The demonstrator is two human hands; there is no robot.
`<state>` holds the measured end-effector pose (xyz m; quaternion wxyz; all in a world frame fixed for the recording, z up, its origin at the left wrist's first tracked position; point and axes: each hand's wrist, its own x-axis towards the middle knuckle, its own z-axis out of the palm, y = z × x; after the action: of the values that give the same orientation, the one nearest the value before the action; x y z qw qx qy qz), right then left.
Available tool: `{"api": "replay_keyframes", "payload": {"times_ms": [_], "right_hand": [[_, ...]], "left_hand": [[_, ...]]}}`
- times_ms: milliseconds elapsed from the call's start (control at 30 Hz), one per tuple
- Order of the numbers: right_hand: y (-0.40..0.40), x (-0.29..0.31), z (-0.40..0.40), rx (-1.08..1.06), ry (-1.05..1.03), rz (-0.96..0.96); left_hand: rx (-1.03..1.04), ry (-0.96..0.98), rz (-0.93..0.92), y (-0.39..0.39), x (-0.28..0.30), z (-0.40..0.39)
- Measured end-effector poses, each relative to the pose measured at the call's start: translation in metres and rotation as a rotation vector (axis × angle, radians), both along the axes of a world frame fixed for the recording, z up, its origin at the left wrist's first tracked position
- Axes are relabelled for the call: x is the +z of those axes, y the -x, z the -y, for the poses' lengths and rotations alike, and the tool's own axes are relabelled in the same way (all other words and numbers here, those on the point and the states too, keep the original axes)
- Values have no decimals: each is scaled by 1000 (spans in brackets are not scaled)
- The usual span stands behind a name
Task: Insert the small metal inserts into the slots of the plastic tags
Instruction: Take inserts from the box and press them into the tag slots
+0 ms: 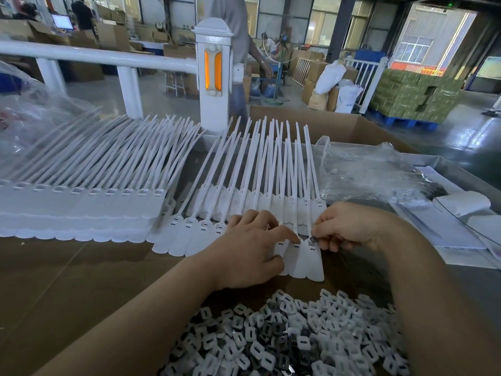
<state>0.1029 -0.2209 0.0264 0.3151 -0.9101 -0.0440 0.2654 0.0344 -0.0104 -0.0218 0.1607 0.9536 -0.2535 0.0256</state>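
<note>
No writing could be read anywhere. The left hand point(249, 251) lay spread on the row of flat white plastic tags point(306, 259), forefinger pressing one tag's slot. The right hand point(349, 226) pinched a small dark metal insert point(314, 239) at the end tag's slot. A heap of loose inserts point(292, 340) lay nearer the person.

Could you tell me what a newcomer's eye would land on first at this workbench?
Probably the two hands at centre: the right hand pinches a small metal insert at the slot of the rightmost plastic tag, while the left hand presses on the neighbouring tags. Next, the fan of white tags with long tails across the left, and the heap of loose inserts at the near edge.
</note>
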Motion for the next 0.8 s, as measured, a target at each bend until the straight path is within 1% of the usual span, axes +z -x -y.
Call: {"api": "replay_keyframes", "payload": {"times_ms": [200,567,733,800], "right_hand": [[-1,-1,-2,34,61,9],[-2,-1,-7,94,113,-10],[-2,-3,-6,130,163,-48],[-3,-4,-5,139,153,-59]], "left_hand": [[6,4,2,0,-1,0],[3,-1,-1,-2,-1,0],[-44,13,76,-3,1,3],[-82,-8,89,-2,1,6]]}}
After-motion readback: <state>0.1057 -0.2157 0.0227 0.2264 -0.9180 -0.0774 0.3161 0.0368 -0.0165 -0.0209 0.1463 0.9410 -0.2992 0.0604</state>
